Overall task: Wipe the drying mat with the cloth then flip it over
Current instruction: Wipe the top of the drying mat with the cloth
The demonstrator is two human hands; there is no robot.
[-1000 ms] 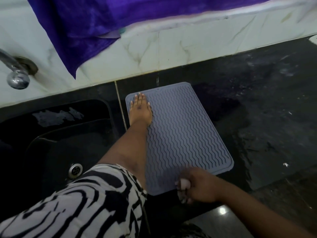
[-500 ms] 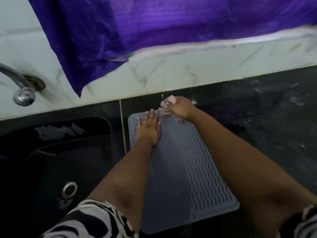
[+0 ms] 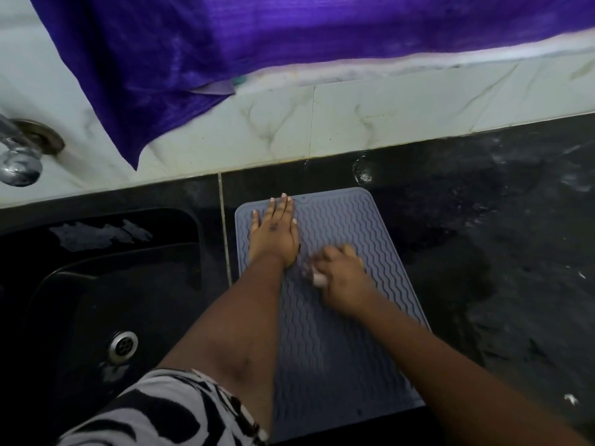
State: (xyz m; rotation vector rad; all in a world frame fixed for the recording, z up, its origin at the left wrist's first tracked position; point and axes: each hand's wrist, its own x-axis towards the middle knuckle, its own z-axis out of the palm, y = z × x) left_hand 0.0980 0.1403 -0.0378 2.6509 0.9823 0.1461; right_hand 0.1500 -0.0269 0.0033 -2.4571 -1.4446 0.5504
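A: Moved since half a second ago: right hand [image 3: 342,278], from the far edge of the mat [image 3: 351,317] back to its middle, centre of the frame. Blurred with motion.

B: Left hand [image 3: 274,234]?

A: Unchanged in place. Flat, fingers spread and extended, palm down on the mat's upper left corner. Holds nothing; pins the mat.

B: Right hand, state?

A: Curled closed around a small pale wad, taken to be the cloth [image 3: 318,280]. Only a bit shows at the thumb side, blurred. Pressed on the mat, just beside the left hand's wrist.

B: Mat, location?

A: Grey, wavy-ribbed, lying flat on the dark counter [image 3: 483,252], centre to lower centre of the frame. Sink [image 3: 96,284] to its left, tap [image 3: 19,165] at the left edge, purple fabric [image 3: 289,37] across the top.

B: Step in hand?

A: Wiping, by my judgement; strokes run far to near. Flip not yet begun: ribbed face up.

B: Next move calls for?

A: Likely more passes over the right side and near end. For the flip, the left hand must lift off, and a hand must get hold of an edge. Counter looks wet around the mat, so it may cling.
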